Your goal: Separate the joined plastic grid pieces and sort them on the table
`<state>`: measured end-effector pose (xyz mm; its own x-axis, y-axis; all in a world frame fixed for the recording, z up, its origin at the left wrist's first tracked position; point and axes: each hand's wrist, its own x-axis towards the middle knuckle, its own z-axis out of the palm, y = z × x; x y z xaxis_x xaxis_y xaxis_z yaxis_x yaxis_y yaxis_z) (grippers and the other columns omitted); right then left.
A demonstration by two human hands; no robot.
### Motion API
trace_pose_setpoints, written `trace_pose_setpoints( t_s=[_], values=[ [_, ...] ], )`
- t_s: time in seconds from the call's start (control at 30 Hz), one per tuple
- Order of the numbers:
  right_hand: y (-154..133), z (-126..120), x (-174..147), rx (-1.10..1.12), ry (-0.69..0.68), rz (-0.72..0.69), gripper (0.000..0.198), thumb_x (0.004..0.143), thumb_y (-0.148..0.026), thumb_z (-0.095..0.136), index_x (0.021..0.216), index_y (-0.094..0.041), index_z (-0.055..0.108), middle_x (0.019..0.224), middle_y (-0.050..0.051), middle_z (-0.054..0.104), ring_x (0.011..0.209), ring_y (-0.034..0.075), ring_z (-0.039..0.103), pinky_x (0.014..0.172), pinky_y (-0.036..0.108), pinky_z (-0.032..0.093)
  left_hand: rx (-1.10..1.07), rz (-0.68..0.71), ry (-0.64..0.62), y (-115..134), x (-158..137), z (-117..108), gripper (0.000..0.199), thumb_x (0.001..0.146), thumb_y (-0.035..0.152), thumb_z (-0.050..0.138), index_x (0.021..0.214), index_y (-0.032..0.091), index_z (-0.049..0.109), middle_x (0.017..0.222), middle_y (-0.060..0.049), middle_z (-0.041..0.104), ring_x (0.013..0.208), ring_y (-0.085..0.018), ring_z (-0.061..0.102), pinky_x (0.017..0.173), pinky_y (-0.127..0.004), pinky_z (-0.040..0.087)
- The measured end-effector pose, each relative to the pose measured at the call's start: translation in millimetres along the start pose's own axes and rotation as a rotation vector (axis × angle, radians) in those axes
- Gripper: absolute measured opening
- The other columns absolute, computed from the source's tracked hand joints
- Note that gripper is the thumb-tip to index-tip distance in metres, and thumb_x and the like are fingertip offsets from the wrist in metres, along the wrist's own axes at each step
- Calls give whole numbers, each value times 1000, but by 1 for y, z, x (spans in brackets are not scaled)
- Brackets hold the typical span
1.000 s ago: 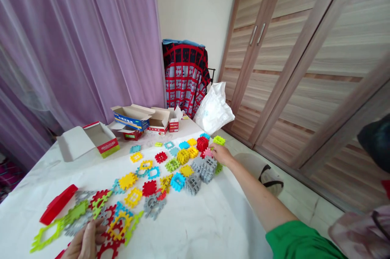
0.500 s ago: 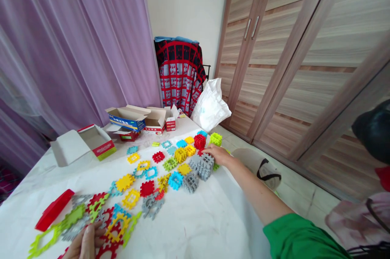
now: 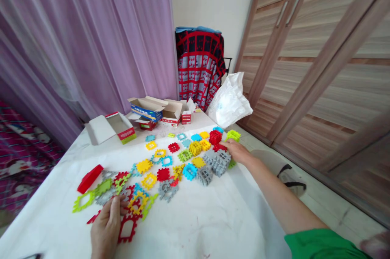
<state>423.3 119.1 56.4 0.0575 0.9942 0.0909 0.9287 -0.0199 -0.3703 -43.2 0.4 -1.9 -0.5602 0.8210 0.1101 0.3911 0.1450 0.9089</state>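
My right hand (image 3: 238, 151) reaches to the far right of the pile, its fingers closed on a red interlocking block piece (image 3: 219, 147). That piece lies beside a stack of grey interlocking pieces (image 3: 222, 163) and in front of a red stack (image 3: 215, 137). My left hand (image 3: 108, 220) is at the near left with fingers curled together; what they hold, if anything, is hidden. Beside it are a red frame piece (image 3: 134, 229), a yellow piece (image 3: 139, 202) and a lime-green frame piece (image 3: 82, 203).
A red curved part (image 3: 90, 178) lies at the left on the white-covered table (image 3: 189, 226). Open cardboard boxes, including a blue one (image 3: 146, 111), stand at the back. A white plastic bag (image 3: 230, 102) is at the far right corner. A pale bin (image 3: 271, 165) stands beside the table.
The view has turned left and the scene has shifted right. My left hand shows more fully, still beside the near-left pieces. My right hand stays at the grey and red pieces.
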Motion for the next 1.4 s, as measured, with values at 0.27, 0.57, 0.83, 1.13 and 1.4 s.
trace_pose_setpoints(
  t_s=[0.27,0.57,0.83,1.13,1.4],
  values=[
    [-68,-30,6,-65,212,-329,36,89,-21,43,113,-24,69,113,7,66,101,21,60,88,30,45,-213,-61,45,9,-7,3,64,67,77,51,79,16,66,61,-2,66,50,-16,57,49,-28,46],
    [-216,62,-30,-208,-350,-743,28,83,-34,59,107,-22,70,109,8,68,105,23,59,88,30,43,-287,-55,29,2,-8,3,60,73,73,52,81,16,67,61,-1,64,50,-14,54,48,-26,44],
    [-236,85,-35,-390,-363,-653,29,86,-40,54,101,-21,71,105,11,70,99,24,64,81,31,45,-316,-66,-7,-5,-5,6,58,75,70,51,83,15,67,63,-2,64,50,-14,54,49,-26,44],
    [-249,71,17,-396,-243,-439,33,93,-26,40,108,-19,69,105,13,72,100,24,66,79,30,46,-289,-67,-23,2,-6,3,63,72,74,50,81,15,69,62,-3,66,50,-15,56,51,-28,47],
    [-271,89,40,-371,-257,-371,32,88,-24,49,111,-15,70,108,17,70,101,27,65,80,33,47,-305,-63,-14,3,-7,3,60,73,73,51,79,15,68,61,-3,65,49,-15,55,49,-27,46]
  ],
)
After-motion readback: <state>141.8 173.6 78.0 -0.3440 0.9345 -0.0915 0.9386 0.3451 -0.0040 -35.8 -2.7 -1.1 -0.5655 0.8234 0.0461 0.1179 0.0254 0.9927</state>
